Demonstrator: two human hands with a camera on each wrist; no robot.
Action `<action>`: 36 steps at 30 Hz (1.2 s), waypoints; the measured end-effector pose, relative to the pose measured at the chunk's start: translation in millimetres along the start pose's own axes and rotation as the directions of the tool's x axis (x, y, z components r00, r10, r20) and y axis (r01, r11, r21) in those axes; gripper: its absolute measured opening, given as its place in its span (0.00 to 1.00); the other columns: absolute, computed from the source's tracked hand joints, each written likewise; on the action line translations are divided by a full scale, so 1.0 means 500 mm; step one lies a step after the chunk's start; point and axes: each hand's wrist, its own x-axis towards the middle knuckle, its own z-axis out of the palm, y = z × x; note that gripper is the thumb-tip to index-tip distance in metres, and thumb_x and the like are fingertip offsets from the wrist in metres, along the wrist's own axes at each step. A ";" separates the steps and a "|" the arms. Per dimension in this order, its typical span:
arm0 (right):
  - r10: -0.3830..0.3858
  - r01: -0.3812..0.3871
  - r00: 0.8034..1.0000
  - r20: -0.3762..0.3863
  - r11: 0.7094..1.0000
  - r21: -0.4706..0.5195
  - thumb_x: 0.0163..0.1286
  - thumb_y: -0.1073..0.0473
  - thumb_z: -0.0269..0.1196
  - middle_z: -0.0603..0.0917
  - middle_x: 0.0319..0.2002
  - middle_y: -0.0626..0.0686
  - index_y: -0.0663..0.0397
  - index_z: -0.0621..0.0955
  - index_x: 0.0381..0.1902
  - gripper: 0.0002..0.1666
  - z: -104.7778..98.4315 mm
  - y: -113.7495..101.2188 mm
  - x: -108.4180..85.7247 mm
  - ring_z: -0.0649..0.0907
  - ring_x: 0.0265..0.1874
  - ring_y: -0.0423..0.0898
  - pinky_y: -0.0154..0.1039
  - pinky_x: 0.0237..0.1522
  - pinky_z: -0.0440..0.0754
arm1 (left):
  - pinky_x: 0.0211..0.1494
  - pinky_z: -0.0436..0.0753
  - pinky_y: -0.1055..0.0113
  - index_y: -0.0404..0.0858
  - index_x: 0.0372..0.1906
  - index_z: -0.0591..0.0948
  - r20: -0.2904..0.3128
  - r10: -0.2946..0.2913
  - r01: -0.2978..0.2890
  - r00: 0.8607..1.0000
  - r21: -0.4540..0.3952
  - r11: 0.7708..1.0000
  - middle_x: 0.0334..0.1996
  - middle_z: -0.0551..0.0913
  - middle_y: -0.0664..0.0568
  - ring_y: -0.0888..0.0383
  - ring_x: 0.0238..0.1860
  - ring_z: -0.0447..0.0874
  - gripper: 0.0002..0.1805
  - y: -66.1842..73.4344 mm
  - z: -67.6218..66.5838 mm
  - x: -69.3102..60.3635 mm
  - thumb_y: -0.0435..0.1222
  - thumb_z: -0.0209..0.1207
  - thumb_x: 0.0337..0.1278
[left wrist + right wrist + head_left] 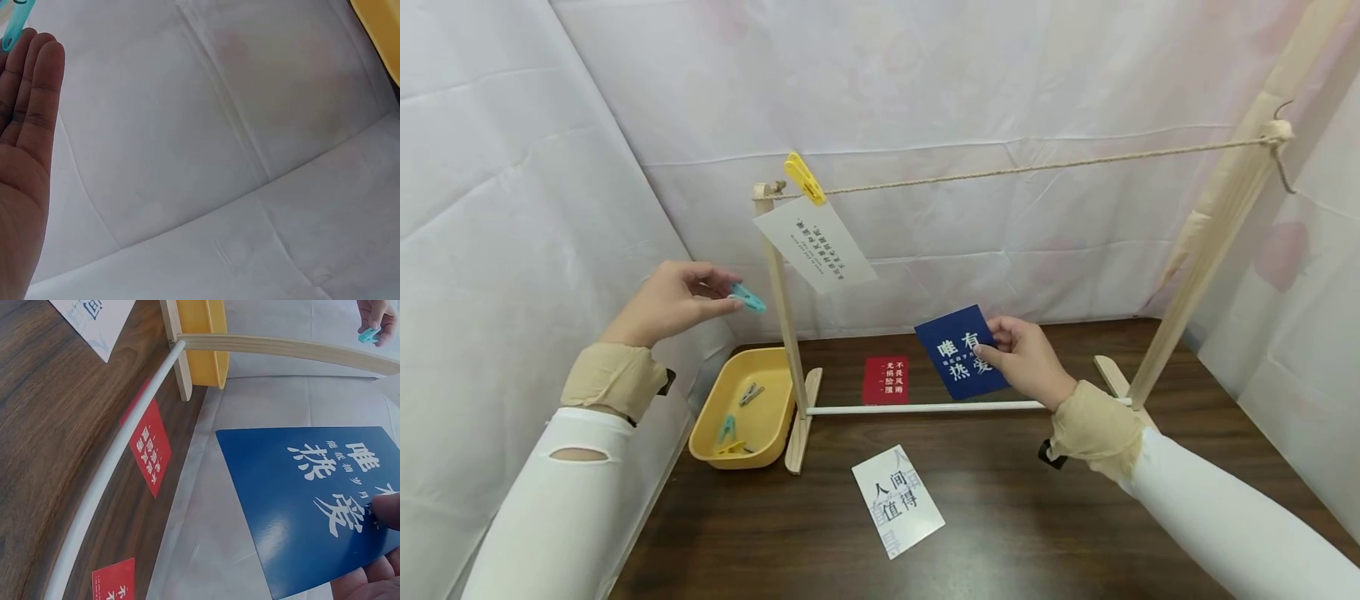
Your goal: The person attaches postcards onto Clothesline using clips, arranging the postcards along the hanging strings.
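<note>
My left hand [681,300] pinches a teal clothespin [748,297] to the left of the wooden frame, above the yellow basket. In the left wrist view the same clothespin [17,25] shows only partly, at the fingertips. My right hand [1026,358] holds a dark blue card [958,367] by its right edge, thumb on the printed front, below the rope [1000,171]. That blue card [300,506] fills much of the right wrist view. A white card [816,246] hangs tilted from the rope's left end, held by a yellow clothespin [805,177].
The yellow basket [700,437] holds several clothespins. A red card [885,381] lies behind the white bottom bar [925,408], and a second red card [114,581] shows in the right wrist view. A white card [898,502] lies in front on the brown table [760,542].
</note>
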 end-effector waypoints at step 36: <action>-0.028 0.031 0.999 -0.031 0.994 0.109 0.76 0.70 0.67 0.91 0.47 0.71 0.71 0.81 0.51 0.10 0.001 -0.064 0.065 0.89 0.34 0.38 0.34 0.41 0.91 | 0.40 0.84 0.77 0.33 0.48 0.92 -0.067 0.153 -0.159 0.986 -0.095 0.983 0.34 0.92 0.51 0.64 0.34 0.88 0.15 0.110 -0.012 0.043 0.30 0.80 0.56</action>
